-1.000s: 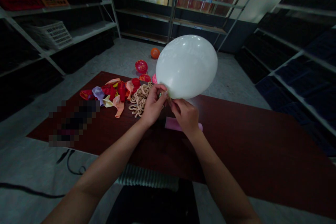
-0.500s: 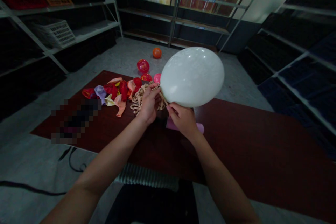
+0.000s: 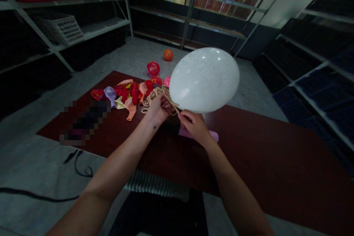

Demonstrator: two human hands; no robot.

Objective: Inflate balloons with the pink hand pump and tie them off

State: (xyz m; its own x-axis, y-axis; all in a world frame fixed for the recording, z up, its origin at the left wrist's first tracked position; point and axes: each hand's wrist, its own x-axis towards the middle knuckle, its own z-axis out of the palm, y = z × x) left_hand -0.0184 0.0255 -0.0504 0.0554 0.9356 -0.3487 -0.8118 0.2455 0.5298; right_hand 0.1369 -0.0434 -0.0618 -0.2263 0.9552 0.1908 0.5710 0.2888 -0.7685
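A large white inflated balloon (image 3: 204,79) hangs above the dark red-brown table (image 3: 265,143), its neck end toward my hands. My left hand (image 3: 160,107) is closed, fingers curled round a tan cord (image 3: 174,107) near the balloon's neck. Lower down the same cord, my right hand (image 3: 192,122) pinches it between thumb and fingers. Behind my left hand lies a heap of tan cord (image 3: 155,95). A lilac item (image 3: 214,136) lies under my right hand, partly covered by it. How the cord meets the balloon's neck is too small to tell.
Deflated colourful balloons (image 3: 121,96) lie at the table's left, near a blurred-out dark object (image 3: 88,121). Small inflated balloons, including an orange one (image 3: 168,55), rest on the floor beyond. Shelving (image 3: 188,18) lines the back and sides.
My left hand has turned and its fingers have curled in more, showing the inner wrist. The view has shifted slightly. My right hand keeps its pinch on the cord.
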